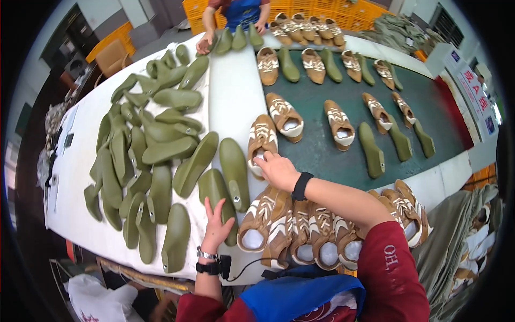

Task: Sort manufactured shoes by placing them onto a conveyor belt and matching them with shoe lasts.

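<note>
Presently, shoe (263, 132) ahead-left, pinched at heel by right hand (280, 170) | toe pointed away | last (212, 185) overlapped by left hand (217, 228), fingers spread

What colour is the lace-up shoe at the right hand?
That shoe is brown with white stripes, seen best in the head view.

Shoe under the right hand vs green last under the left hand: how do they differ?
Colour: the shoe is brown with white stripes; the last is plain olive green.
Build: the shoe has laces and an open collar; the last has a smooth, lace-free surface.
Hands: the right hand's fingers are at the shoe's opening; the left hand's are spread over the last.
Shared: both are long and foot-shaped.
</note>
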Available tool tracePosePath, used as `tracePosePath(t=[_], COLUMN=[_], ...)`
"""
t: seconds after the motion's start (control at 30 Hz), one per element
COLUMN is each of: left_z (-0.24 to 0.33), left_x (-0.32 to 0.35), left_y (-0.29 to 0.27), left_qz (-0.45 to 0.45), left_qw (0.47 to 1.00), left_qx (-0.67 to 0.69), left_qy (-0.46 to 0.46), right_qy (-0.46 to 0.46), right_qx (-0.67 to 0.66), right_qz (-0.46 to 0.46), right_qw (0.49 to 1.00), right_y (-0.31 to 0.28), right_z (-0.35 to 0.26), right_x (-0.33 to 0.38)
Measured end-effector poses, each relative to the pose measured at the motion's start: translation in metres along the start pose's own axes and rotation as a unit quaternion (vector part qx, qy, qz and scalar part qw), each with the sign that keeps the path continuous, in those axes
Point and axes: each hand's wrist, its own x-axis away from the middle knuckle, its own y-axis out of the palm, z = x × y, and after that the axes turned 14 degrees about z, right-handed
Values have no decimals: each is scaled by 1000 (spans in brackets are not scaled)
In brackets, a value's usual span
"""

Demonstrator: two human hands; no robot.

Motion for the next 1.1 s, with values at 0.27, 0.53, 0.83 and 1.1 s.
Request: tracePosePath(t=[0.27, 0.53, 0.83, 1.1], left_z=[-1, -33, -24, -40], left_x=[14, 19, -90, -119], left_y=[1, -2, -24, 3], left_qz=[61, 62, -87, -114], left_qw=[985, 965, 973, 959], left_qx=[38, 163, -192, -203], left_qy=[-159, -198, -90, -160], right_qy=[155, 154, 182, 472], right_qx=[-139, -55, -151, -720], right_qz=[-259, -174, -150, -119], right_qw=[943, 971, 960, 495], right_y=[28, 31, 39, -17], right_z=[-79, -100, -97, -25], right_x=[-3, -1, -4, -8])
